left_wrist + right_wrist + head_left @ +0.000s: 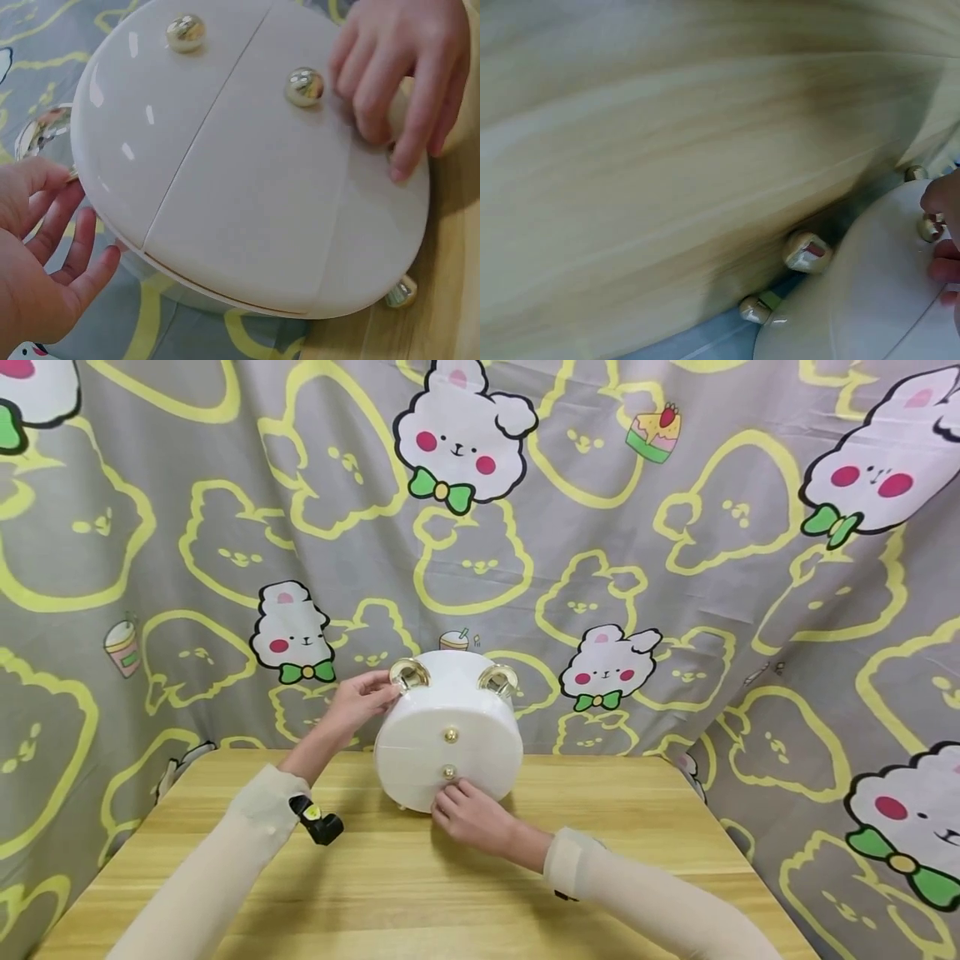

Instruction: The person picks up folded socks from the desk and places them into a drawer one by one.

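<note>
A glossy white rounded box with drawers (420,743) stands on the table, its flat front facing me. Two gold ear-shaped pieces sit on top, the left ear (409,674) and the right ear (498,680). Down the front run round gold knobs, an upper knob (185,34) and a middle knob (304,86). My right hand (472,817) pinches the lowest knob (930,226), which its fingers partly cover. My left hand (363,702) touches the box's upper left side by the left ear, its fingers loosely spread in the left wrist view.
The box stands on short gold feet (402,291) near the far edge of the wooden table (360,877). A patterned grey curtain (480,543) hangs behind and at both sides. A black strap-mounted device (318,821) is on the left wrist.
</note>
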Demonstrator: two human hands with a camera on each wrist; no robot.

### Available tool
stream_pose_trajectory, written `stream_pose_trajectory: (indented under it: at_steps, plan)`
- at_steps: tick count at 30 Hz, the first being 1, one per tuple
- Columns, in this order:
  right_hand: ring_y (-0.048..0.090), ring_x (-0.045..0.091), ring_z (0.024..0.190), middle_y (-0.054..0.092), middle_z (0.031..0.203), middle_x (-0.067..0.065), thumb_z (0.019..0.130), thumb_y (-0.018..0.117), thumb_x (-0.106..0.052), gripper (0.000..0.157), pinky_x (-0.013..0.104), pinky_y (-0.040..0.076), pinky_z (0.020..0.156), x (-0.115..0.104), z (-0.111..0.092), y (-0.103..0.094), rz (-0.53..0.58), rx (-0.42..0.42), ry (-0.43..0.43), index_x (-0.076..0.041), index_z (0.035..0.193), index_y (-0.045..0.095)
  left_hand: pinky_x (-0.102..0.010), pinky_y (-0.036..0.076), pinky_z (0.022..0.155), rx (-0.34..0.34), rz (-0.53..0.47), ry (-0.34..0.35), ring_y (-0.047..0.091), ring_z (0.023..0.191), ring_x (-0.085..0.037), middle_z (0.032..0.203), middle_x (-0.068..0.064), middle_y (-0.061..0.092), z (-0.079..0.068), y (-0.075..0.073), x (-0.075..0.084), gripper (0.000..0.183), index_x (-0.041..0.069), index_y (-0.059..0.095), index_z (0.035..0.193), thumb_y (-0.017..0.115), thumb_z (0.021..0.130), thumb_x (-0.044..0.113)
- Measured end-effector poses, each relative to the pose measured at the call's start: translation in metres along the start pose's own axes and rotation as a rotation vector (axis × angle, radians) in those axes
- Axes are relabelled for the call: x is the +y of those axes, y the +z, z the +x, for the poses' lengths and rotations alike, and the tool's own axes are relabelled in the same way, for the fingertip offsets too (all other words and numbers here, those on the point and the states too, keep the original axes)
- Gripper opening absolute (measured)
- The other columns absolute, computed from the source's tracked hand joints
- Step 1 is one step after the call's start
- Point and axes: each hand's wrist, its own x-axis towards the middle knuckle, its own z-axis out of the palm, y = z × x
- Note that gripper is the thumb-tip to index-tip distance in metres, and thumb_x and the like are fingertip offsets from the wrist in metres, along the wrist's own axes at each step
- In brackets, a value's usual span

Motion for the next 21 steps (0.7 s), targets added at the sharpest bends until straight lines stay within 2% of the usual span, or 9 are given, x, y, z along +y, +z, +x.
stream_pose_trajectory:
  at_steps: [5,9,11,14,17,19,21]
  plan:
    - [0.064,0.019,0.102,0.067,0.107,-0.001,0.101,0.054,-0.019,0.018,0.031,0.051,0.091,0.001,-0.001,-0.003,0.068,-0.008,0.071,-0.017,0.110,0.070,-0.047,0.052,0.107,0.005,0.040,0.052,0.061,0.114,-0.015,0.136,-0.017,0.062,-0.007,0.002,0.000,0.051,0.011,0.051,0.150,0.062,0.103,0.029]
    - [0.064,0.019,0.101,0.067,0.104,-0.003,0.099,0.060,-0.023,0.013,0.031,0.052,0.092,0.006,-0.002,-0.007,0.141,0.016,0.135,-0.019,0.106,0.071,-0.045,0.052,0.105,0.015,0.064,0.114,0.060,0.123,-0.030,0.140,-0.022,0.060,-0.014,0.002,-0.001,0.054,0.012,0.046,0.153,0.062,0.103,0.027]
    - [0.065,0.018,0.099,0.067,0.100,-0.003,0.096,0.066,-0.027,0.010,0.031,0.052,0.093,0.008,-0.002,-0.007,0.188,0.050,0.175,-0.019,0.102,0.069,-0.046,0.050,0.106,0.047,0.070,0.137,0.059,0.124,-0.036,0.140,-0.023,0.060,-0.018,0.003,-0.003,0.056,0.012,0.045,0.154,0.062,0.103,0.025]
    - [0.065,0.018,0.098,0.066,0.097,-0.004,0.089,0.075,-0.029,0.015,0.032,0.052,0.093,0.012,-0.003,-0.010,0.276,0.105,0.259,-0.019,0.097,0.067,-0.044,0.047,0.108,0.151,0.048,0.130,0.059,0.123,-0.034,0.139,-0.021,0.060,-0.030,0.007,-0.011,0.054,0.012,0.047,0.151,0.063,0.101,0.022]
    - [0.066,0.018,0.095,0.067,0.096,-0.002,0.081,0.084,-0.028,0.024,0.033,0.053,0.092,0.015,-0.006,-0.017,0.373,0.171,0.348,-0.018,0.097,0.070,-0.027,0.050,0.103,0.319,0.028,0.132,0.060,0.114,-0.022,0.131,-0.017,0.063,-0.048,0.015,-0.026,0.045,0.009,0.054,0.142,0.064,0.099,0.018]
    - [0.066,0.018,0.095,0.068,0.097,-0.001,0.080,0.085,-0.025,0.024,0.034,0.054,0.091,0.017,-0.010,-0.022,0.431,0.194,0.408,-0.017,0.099,0.072,-0.015,0.050,0.095,0.424,0.016,0.146,0.059,0.106,-0.014,0.123,-0.014,0.064,-0.063,0.022,-0.037,0.036,0.005,0.059,0.133,0.063,0.098,0.013]
    - [0.066,0.019,0.096,0.069,0.099,0.001,0.080,0.086,-0.023,0.026,0.035,0.055,0.091,0.018,-0.016,-0.029,0.497,0.210,0.469,-0.016,0.102,0.074,-0.007,0.048,0.087,0.489,0.016,0.172,0.057,0.100,-0.008,0.117,-0.012,0.065,-0.077,0.030,-0.048,0.029,0.003,0.062,0.125,0.063,0.097,0.008]
